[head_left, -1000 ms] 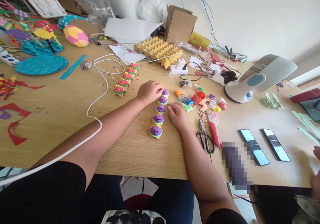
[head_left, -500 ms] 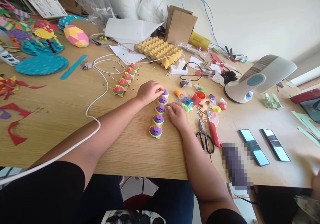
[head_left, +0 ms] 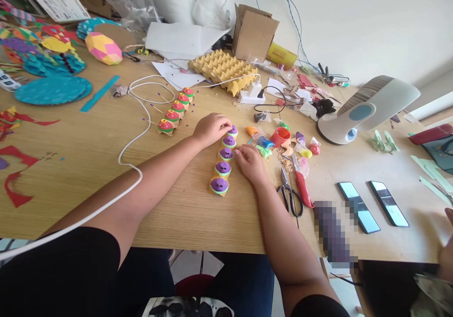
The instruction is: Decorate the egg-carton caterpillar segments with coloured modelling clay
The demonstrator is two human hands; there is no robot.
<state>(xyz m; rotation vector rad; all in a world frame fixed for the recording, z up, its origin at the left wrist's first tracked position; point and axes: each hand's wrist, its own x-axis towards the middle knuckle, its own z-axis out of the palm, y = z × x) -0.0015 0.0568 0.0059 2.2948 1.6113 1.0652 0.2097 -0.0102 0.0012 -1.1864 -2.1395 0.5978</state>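
A strip of egg-carton cups (head_left: 219, 185) topped with purple clay and small dark face marks runs away from me on the wooden table. At its far end, my left hand (head_left: 213, 129) has its fingertips pinched together against the last purple top; anything small between them is hidden. My right hand (head_left: 251, 164) rests on the table just right of the strip, fingers curled in and thumb by the middle cup. What those fingers hold, if anything, cannot be made out. Left of my left hand stands a second strip (head_left: 172, 115), red and green, with thin sticks at its sides.
Scissors (head_left: 290, 196), a red-handled knife (head_left: 303, 188) and bagged coloured clay (head_left: 264, 142) lie to the right. Beyond are a white fan (head_left: 364, 112) and two phones (head_left: 388, 204). A yellow egg tray (head_left: 221, 69) sits behind. A white cable (head_left: 123, 152) crosses my left forearm. Another person's hand shows far right.
The view has shifted slightly. Both my hands keep nearly the same places by the purple strip. At the far right, the other person's hand has come a little further into view.
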